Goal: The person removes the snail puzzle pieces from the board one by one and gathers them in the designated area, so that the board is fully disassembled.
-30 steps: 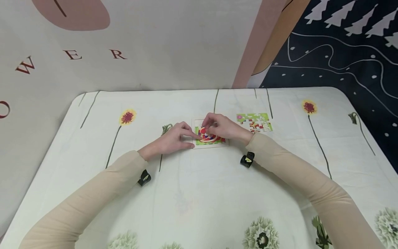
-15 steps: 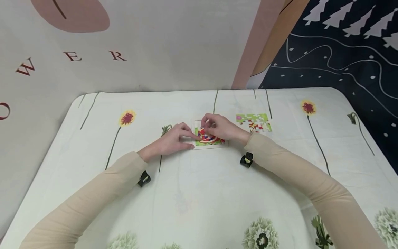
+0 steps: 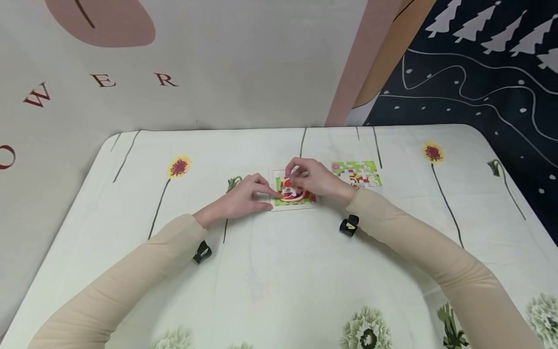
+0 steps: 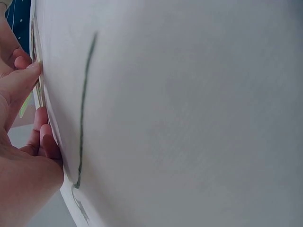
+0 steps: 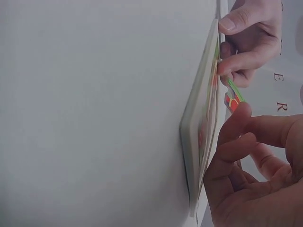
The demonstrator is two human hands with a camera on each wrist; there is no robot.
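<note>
A small puzzle board (image 3: 301, 207) with a white border and a red, blue and green picture lies flat at mid-table. My left hand (image 3: 246, 196) is at its left side, the index finger pressing on the picture and the thumb by the lower left corner. Over the board's upper part, my right hand (image 3: 313, 178) pinches a puzzle piece (image 5: 233, 98) with green and red print. The right wrist view shows this piece tilted above the board. Part of the picture is hidden behind the right hand.
Right of the board, several joined puzzle pieces (image 3: 368, 167) in green, white and red lie on the white flower-print tablecloth (image 3: 279, 271). Behind the table stand a pale lettered backdrop (image 3: 244, 63) and a dark one with white trees (image 3: 471, 77).
My right hand has shifted slightly to the right over the board, uncovering a bit more of the red picture. The left hand keeps its place.
</note>
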